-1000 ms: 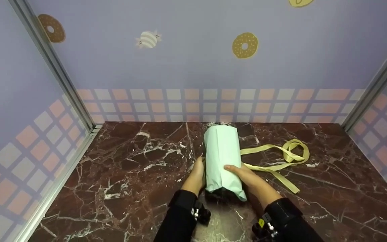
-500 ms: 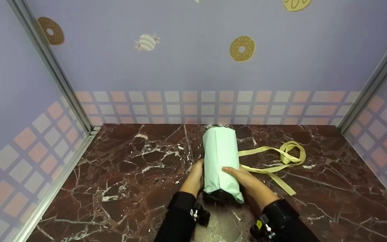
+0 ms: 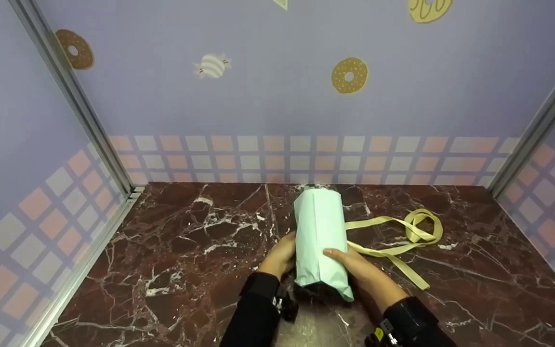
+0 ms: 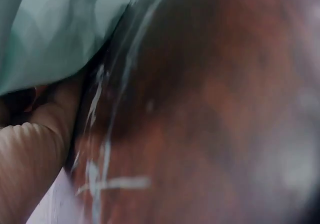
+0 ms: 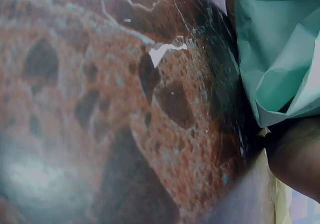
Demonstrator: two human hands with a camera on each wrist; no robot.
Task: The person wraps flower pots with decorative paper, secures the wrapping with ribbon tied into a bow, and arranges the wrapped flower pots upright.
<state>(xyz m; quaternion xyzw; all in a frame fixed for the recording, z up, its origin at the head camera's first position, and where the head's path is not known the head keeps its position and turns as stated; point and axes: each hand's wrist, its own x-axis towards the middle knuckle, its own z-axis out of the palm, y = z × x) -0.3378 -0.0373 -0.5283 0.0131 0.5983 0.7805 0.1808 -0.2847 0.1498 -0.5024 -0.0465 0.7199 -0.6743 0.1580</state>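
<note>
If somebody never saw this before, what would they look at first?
Probably the mint-green parcel, just right of the middle in the head view, held between the person's left grip and right grip. Next comes the yellow ribbon, curling over the dark red marbled table on the parcel's right. Then maybe the doughnut picture above the parcel on the lavender back wall.

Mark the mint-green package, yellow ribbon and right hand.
Mint-green package (image 3: 324, 236): head view, middle of its upper face.
Yellow ribbon (image 3: 387, 252): head view, on its lower strand.
Right hand (image 3: 357, 266): head view, near the thumb's base.
</note>
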